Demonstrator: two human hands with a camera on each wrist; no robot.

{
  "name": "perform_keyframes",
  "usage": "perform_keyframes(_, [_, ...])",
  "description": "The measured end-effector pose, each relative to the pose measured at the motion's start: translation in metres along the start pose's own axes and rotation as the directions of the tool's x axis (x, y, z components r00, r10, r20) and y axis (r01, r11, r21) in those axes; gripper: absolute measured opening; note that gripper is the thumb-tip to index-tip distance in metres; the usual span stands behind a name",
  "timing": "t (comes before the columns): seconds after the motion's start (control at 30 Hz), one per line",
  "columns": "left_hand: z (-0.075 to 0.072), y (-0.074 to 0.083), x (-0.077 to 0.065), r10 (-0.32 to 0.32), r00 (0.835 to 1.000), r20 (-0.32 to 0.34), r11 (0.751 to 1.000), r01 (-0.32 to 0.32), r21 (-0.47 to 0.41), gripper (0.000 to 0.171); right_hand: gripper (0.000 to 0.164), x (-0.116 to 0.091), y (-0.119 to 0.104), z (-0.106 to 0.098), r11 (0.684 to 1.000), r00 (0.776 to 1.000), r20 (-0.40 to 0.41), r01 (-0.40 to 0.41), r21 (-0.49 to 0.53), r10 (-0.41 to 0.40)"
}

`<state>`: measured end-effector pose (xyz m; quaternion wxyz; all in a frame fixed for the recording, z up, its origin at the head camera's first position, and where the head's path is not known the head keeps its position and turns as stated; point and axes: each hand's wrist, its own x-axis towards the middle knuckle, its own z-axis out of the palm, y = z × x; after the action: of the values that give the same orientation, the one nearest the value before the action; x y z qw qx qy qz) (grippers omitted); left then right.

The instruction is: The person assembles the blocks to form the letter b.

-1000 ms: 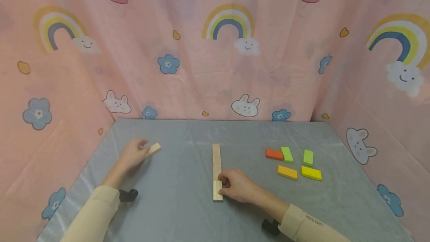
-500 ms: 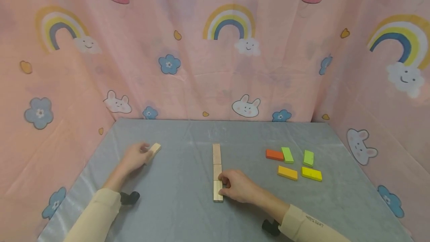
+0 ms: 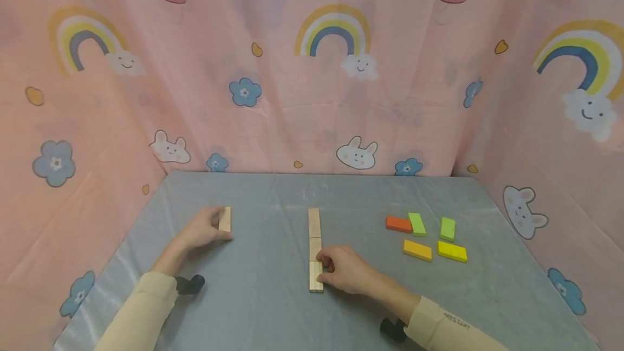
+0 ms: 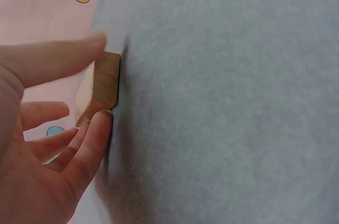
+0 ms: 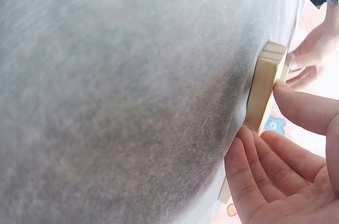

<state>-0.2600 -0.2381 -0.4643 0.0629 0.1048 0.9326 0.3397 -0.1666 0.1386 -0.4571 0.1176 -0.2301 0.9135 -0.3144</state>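
Note:
On the table's left side, my left hand holds a plain wooden block by its two ends, thumb at the near end and fingertips at the far end. The left wrist view shows this block between thumb and fingers, close on the cloth. Three similar blocks form a straight end-to-end row at the table's centre. My right hand grips the nearest one, thumb on its right edge and fingertips near its joint with the middle block. The far block stands free of both hands.
A grey cloth covers the table. To the right lie a red block, two green ones, an orange one and a yellow one. A pink patterned curtain encloses the back and sides.
The left-hand block has turned from slanting to lying nearly straight away from me, parallel to the row. The left hand shifted its hold onto both ends. My right hand stays still.

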Motion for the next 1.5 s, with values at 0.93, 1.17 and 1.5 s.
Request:
perform_keyframes(0.93, [0.030, 0.041, 0.042, 0.055, 0.998, 0.021, 0.994, -0.057, 0.097, 0.075, 0.031, -0.003, -0.001, -0.002, 1.000, 1.000, 0.013, 0.001, 0.014, -0.001])
perform_keyframes(1.17, [0.039, 0.066, 0.057, 0.065, 0.997, 0.037, 0.996, -0.067, 0.050, 0.072, 0.032, -0.002, -0.002, -0.002, 1.000, 1.000, 0.005, 0.016, 0.001, -0.016])
perform_keyframes(1.5, [0.055, 0.092, 0.075, 0.145, 0.988, 0.055, 0.989, -0.145, 0.004, 0.070, 0.031, 0.000, -0.001, -0.003, 1.000, 1.000, 0.009, 0.017, 0.005, -0.017])
